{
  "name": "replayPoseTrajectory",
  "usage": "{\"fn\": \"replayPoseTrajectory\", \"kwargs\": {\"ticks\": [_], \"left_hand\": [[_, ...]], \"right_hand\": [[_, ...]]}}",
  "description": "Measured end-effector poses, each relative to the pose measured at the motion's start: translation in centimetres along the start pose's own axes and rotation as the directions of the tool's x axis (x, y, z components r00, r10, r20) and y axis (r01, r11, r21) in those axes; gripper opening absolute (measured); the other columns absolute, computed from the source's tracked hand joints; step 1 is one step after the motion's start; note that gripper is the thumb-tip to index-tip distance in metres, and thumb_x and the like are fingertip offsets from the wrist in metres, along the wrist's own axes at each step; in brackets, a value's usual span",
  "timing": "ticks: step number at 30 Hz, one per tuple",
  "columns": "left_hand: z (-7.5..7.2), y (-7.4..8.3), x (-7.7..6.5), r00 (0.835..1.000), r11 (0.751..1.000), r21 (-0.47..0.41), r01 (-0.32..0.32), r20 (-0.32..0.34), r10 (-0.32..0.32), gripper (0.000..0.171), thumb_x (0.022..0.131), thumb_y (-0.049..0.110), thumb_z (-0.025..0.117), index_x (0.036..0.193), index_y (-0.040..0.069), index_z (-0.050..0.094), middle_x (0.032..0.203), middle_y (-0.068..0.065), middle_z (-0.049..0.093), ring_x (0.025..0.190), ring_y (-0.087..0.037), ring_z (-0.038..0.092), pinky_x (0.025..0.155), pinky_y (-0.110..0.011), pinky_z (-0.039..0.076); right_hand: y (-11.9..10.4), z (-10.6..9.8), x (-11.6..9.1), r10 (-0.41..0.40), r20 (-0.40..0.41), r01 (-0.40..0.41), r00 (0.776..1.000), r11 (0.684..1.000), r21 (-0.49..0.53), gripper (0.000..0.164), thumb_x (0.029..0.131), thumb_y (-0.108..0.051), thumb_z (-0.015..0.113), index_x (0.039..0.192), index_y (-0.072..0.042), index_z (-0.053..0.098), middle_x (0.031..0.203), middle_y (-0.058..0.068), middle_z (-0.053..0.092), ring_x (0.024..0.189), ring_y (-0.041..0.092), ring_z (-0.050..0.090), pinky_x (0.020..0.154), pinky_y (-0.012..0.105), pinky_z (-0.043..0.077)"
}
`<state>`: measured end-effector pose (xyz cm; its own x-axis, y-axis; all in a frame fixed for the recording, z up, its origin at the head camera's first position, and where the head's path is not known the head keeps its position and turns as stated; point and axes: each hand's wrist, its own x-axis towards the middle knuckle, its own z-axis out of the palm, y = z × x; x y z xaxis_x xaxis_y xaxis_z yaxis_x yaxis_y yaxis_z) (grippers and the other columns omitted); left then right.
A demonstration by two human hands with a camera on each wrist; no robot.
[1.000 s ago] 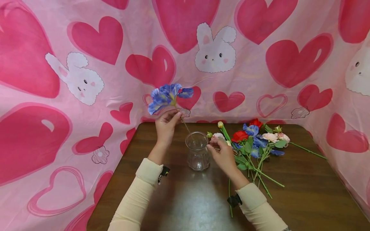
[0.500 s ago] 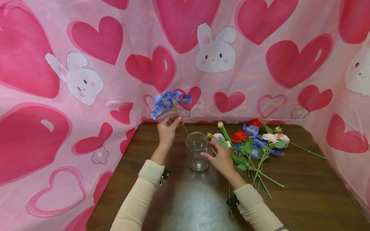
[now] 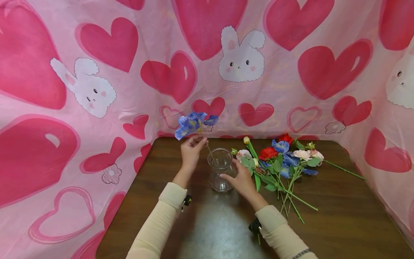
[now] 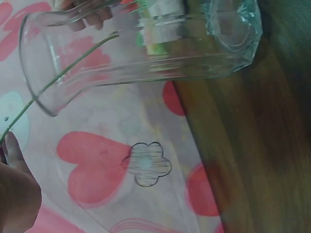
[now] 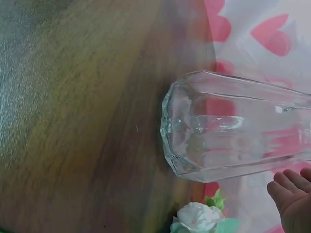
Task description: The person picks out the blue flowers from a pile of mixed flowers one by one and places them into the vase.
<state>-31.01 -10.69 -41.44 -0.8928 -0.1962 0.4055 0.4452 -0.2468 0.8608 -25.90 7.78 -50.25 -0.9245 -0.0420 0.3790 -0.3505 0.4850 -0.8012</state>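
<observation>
A blue iris on a thin green stem is pinched between the thumb and fingers of the left hand, up and to the left of the glass vase. In the left wrist view the stem runs through the vase's mouth, its lower end inside the glass. The vase stands upright on the table. Close at its right side is the right hand, thumb and fingers spread. The right wrist view shows the fingers extended beside the vase's upper part, gripping nothing.
Right of the vase lie several flowers: red ones, blue irises, pale pink roses and a yellow tulip bud, with crossed stems toward the front. A pink heart-print cloth hangs behind the wooden table.
The left hand has come down and slightly right, lowering the iris stem further into the vase. The right hand has opened its thumb and fingers and shifted left, closer around the vase's side.
</observation>
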Motion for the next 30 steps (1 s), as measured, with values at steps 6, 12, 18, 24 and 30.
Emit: {"fn": "replayPoseTrajectory", "kwargs": {"ticks": [6,12,18,24,30], "left_hand": [[-0.3,-1.1,-0.4,0.998,0.998,0.016,0.06,-0.007,-0.06,0.02,0.085,-0.014,0.065,0.101,-0.024,0.058,0.084,-0.019,0.07,0.072,-0.012,0.068,0.074,-0.039,0.057],[-0.6,-2.0,-0.9,0.998,0.997,0.05,0.06,0.002,-0.06,0.019,0.086,-0.014,0.064,0.102,-0.022,0.06,0.091,-0.026,0.069,0.073,-0.011,0.068,0.074,-0.034,0.058],[-0.8,-2.6,-1.1,0.998,0.997,0.042,0.065,-0.005,-0.064,0.023,0.086,-0.014,0.064,0.105,-0.025,0.057,0.09,-0.025,0.069,0.073,-0.01,0.068,0.071,-0.029,0.057],[-0.9,-2.9,-1.0,0.993,0.993,0.008,0.117,-0.021,-0.117,0.023,0.084,-0.017,0.064,0.104,-0.026,0.057,0.089,-0.023,0.07,0.071,-0.01,0.068,0.069,-0.028,0.057],[-0.6,-1.8,-1.4,0.991,0.99,0.048,0.13,0.01,-0.131,0.022,0.083,-0.017,0.065,0.102,-0.024,0.059,0.093,-0.033,0.066,0.073,-0.011,0.068,0.07,-0.026,0.057]], "right_hand": [[0.1,0.8,0.0,0.033,0.003,-0.033,0.999,0.998,0.047,0.078,0.07,-0.026,0.089,0.133,0.002,0.053,0.125,0.021,0.06,0.117,0.037,0.055,0.097,0.052,0.044],[0.3,1.4,-0.2,0.029,-0.01,-0.028,1.0,0.997,0.067,0.077,0.069,-0.022,0.09,0.133,0.001,0.053,0.125,0.019,0.061,0.117,0.036,0.056,0.098,0.052,0.044],[0.5,1.7,-0.4,0.022,-0.019,-0.021,1.0,0.998,0.051,0.073,0.07,-0.019,0.089,0.13,0.002,0.054,0.123,0.019,0.062,0.114,0.035,0.057,0.096,0.051,0.045],[0.7,1.7,-0.4,-0.005,-0.03,0.006,1.0,0.999,0.052,0.071,0.071,-0.017,0.088,0.13,0.002,0.053,0.122,0.02,0.062,0.11,0.036,0.059,0.092,0.051,0.048],[0.8,1.9,-0.5,-0.034,-0.041,0.036,0.999,0.998,0.044,0.068,0.074,-0.016,0.086,0.13,0.002,0.053,0.121,0.021,0.061,0.108,0.036,0.059,0.09,0.051,0.049]]}}
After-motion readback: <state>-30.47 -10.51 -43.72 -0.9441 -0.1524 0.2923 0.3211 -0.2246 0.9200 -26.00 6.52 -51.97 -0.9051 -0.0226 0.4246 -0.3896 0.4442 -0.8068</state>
